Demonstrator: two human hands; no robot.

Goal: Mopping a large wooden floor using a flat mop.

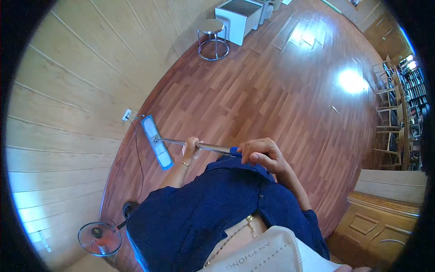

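A flat mop with a blue-edged, pale rectangular head point(152, 132) rests on the wooden floor beside the left wall. Its metal pole point(214, 147) runs from the head toward my body, nearly level across the view. My left hand point(190, 148), with a bracelet at the wrist, is closed around the middle of the pole. Over the blue grip point(234, 152) at the pole's end, my right hand point(263, 155) is curled with its thumb toward me. The palm side of the right hand is hidden.
A wall socket point(127, 115) with a plug and dark cable point(137, 152) sits beside the mop head. A fan point(99, 239) stands at lower left, a round stool point(212, 27) and white cabinet point(233, 25) farther ahead. Chairs point(389, 122) line the right, near a wooden cabinet point(378, 226).
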